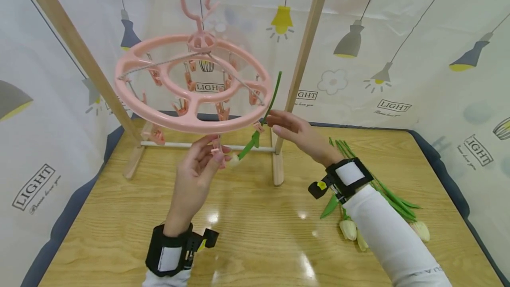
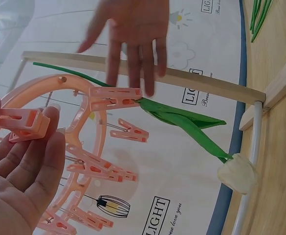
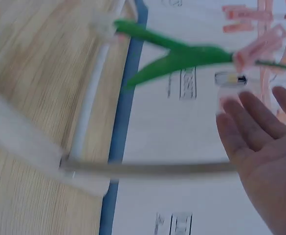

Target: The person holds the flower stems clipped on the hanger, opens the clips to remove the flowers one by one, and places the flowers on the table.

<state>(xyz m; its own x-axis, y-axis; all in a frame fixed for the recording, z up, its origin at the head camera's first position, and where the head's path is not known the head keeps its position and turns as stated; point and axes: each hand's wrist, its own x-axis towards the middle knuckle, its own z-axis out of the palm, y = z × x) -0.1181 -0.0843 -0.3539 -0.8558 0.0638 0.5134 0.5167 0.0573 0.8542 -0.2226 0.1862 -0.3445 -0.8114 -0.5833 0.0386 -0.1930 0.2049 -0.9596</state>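
A round pink clip hanger hangs by its hook from a rack bar. My left hand holds one of its pink clothespins between thumb and fingers, at the ring's near edge. An artificial white tulip is clipped upside down in another clothespin at the ring's right; its bloom points down and its stem rises past the ring. Just right of that stem, my right hand has extended fingers and holds nothing. In the right wrist view its fingers are apart from the tulip.
More white tulips with green stems lie on the wooden table, partly under my right forearm. The rack's wooden post stands behind my right hand, its foot on the table. A printed cloth encloses the back and sides.
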